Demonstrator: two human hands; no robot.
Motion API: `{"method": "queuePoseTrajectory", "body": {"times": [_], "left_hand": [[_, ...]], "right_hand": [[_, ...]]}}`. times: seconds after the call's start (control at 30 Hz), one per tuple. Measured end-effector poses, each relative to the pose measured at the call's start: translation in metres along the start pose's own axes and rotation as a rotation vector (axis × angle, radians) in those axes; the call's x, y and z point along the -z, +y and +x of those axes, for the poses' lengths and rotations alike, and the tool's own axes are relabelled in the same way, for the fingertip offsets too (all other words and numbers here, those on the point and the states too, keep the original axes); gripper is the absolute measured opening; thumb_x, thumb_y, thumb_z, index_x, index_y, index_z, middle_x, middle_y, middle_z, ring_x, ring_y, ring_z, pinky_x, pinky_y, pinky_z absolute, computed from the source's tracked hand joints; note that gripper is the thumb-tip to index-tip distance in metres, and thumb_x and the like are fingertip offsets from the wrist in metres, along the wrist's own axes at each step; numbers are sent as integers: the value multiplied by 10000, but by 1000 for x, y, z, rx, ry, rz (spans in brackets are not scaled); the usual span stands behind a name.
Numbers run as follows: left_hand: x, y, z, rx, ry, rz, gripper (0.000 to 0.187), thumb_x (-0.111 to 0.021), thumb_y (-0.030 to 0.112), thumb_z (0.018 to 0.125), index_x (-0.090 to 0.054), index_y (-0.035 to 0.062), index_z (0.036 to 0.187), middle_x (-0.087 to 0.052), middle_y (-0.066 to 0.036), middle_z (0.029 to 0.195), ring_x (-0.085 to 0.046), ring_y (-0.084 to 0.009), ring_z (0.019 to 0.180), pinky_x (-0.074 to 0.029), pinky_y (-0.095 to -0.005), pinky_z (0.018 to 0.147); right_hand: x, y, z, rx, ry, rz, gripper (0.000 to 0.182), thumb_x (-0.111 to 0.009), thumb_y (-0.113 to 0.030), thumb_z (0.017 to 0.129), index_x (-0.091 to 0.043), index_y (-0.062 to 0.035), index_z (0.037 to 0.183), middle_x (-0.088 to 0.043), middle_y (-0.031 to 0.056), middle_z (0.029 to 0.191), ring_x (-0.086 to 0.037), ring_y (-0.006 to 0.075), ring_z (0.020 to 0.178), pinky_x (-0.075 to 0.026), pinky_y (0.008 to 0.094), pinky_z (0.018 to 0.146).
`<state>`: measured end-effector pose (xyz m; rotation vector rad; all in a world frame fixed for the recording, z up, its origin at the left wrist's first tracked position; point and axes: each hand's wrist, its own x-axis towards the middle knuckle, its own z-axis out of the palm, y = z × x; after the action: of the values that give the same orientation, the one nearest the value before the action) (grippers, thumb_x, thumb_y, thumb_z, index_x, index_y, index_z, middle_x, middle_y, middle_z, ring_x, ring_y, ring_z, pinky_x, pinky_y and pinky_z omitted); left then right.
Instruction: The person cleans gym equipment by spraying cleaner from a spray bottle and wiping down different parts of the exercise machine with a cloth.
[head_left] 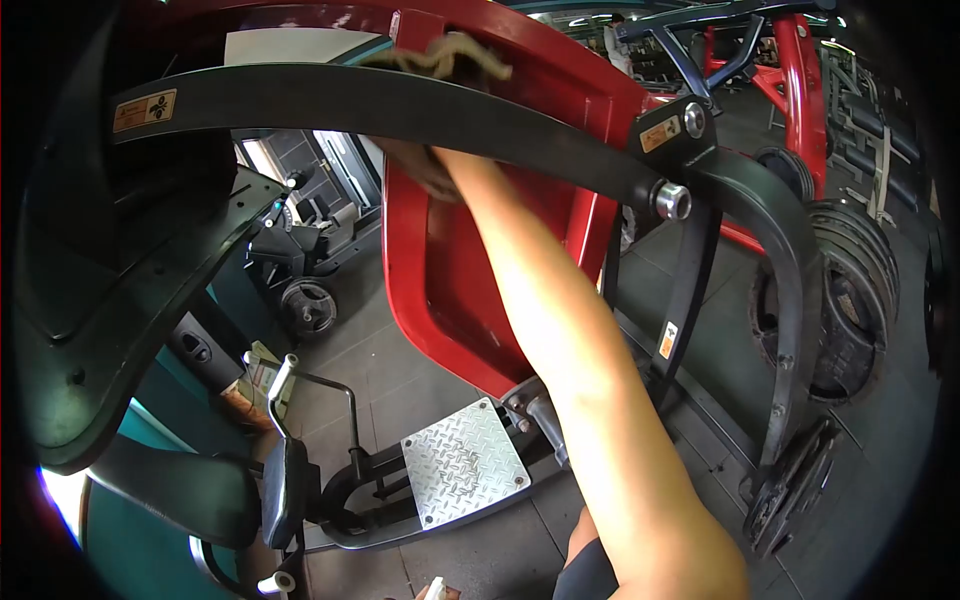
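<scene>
The fingers of one hand (425,165), which looks like the right one, disappear behind a curved black steel bar (400,115) of a gym machine, so whether they are spread or curled cannot be told. A crumpled tan cloth (445,58) shows just above the bar, directly over the hidden fingers; it seems to be pressed by them against the glossy red painted steel frame (560,90), though the grip itself is out of sight. The bare forearm (560,330) runs from the bottom right of the view up to the bar, stretched long, probably because the frame's upper part sits high and behind the bar. The other hand is not in view.

Below the arm, a silver diamond-tread metal footplate (465,462) sits at the base of the red frame, tilted. To the left, a large black padded rest (110,290) curves across the view, with a black seat pad (165,490) lower down. To the right, stacked black round weight plates (850,290) hang on the machine, and one more black plate (790,485) leans near the floor.

The floor (370,370) is of dark grey tiles. More red and black machines (790,60) stand in the background of a bright gym hall, with daylight coming from the left.
</scene>
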<state>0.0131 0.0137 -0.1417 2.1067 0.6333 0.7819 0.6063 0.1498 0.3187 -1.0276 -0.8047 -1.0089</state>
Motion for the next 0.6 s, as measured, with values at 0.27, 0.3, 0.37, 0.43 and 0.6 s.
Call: {"method": "queuePoseTrajectory", "body": {"times": [0.27, 0.3, 0.37, 0.43, 0.6], "left_hand": [[-4, 74, 39, 320, -101, -25, 403, -655, 162, 958, -582, -31, 1304, -667, -206, 1108, -643, -314, 989, -510, -404, 876], [-4, 76, 39, 327, -105, -28, 402, -659, 166, 955, -585, -30, 1298, -667, -206, 1106, -643, -315, 986, -510, -404, 873], [-4, 77, 37, 339, -101, -33, 402, -667, 173, 949, -592, -30, 1287, -669, -206, 1102, -643, -316, 981, -510, -405, 866], [-3, 79, 34, 353, -99, -36, 402, -675, 181, 943, -598, -29, 1277, -670, -206, 1098, -643, -317, 975, -510, -406, 860], [-1, 83, 32, 363, -94, -31, 402, -696, 200, 929, -614, -28, 1250, -674, -205, 1087, -644, -319, 962, -510, -408, 844]], "right_hand": [[24, 25, -11, 179, 156, -698, 456, -631, -452, 888, -641, -71, 1138, -640, 191, 1157, -599, 393, 1093, -498, 512, 893], [37, 32, -15, 30, 35, -597, 433, -630, -437, 895, -645, -67, 1119, -643, 185, 1157, -604, 392, 1098, -508, 484, 891], [62, 34, -25, -15, -57, -570, 444, -637, -448, 891, -647, -64, 1115, -647, 180, 1158, -621, 388, 1087, -524, 458, 876], [78, 29, -34, 124, 1, -731, 501, -647, -482, 878, -637, -63, 1152, -647, 185, 1162, -636, 381, 1063, -530, 460, 860], [66, 27, -31, 9, 220, -114, 546, -658, -459, 872, -593, -56, 1234, -594, 200, 1230, -567, 370, 1165, -423, 483, 1006]]}}
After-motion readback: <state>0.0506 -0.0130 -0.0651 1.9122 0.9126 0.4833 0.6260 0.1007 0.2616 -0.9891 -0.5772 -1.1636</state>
